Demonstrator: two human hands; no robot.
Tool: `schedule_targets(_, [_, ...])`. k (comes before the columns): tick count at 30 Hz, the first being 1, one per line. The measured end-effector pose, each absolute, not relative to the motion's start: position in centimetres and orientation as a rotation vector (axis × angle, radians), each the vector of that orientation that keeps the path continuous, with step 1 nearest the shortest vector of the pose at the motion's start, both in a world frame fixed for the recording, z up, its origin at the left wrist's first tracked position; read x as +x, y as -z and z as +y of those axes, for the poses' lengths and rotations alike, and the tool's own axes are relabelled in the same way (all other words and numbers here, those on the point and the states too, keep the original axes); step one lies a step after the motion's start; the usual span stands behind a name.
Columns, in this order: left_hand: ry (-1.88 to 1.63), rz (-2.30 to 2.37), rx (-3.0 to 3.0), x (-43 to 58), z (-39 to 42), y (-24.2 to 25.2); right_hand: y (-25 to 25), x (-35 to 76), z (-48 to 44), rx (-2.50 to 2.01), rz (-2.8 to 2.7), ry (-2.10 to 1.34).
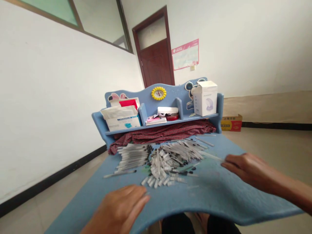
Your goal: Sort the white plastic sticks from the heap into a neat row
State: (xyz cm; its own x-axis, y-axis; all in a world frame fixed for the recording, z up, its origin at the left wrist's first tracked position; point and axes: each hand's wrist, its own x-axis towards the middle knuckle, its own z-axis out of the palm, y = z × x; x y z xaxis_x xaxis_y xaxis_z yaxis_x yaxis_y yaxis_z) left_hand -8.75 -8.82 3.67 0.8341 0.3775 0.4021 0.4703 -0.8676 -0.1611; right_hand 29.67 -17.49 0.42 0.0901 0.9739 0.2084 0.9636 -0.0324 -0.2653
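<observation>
Right now the right hand (246,167) has its fingers pinched on one end of a thin, see-through tube (211,156). That tube is over the right side of the blue desk (209,195), and its far end points left, to the edge of a big messy pile (181,151) of tubes like it. The left hand (117,208) is down low, near the front of the desk, with thumb and fingers close together — it is blurry, so I can't tell if they hold a thing.

Left of the pile there is a neat row (134,156) of tubes, side by side, with black tips on the right. One loose tube (119,174) lies just in front of the row. Small, short, clear bits (158,178) lie at the front of the pile, nearest to the left hand.

Behind all this is a bunched-up red checked cloth (168,130), under a blue shelf (180,109). On the shelf sit a mask box (122,123), some books (156,121), a red tin (172,117) and a white box (206,100) — with a yellow dial (159,93) above.
</observation>
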Motion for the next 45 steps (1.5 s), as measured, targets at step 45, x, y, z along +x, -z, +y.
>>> schedule_targets(45, [-0.182,-1.402,-2.463,-12.2,1.7,-1.1,0.2,24.7,-7.7,-1.759,-1.874,-0.184])
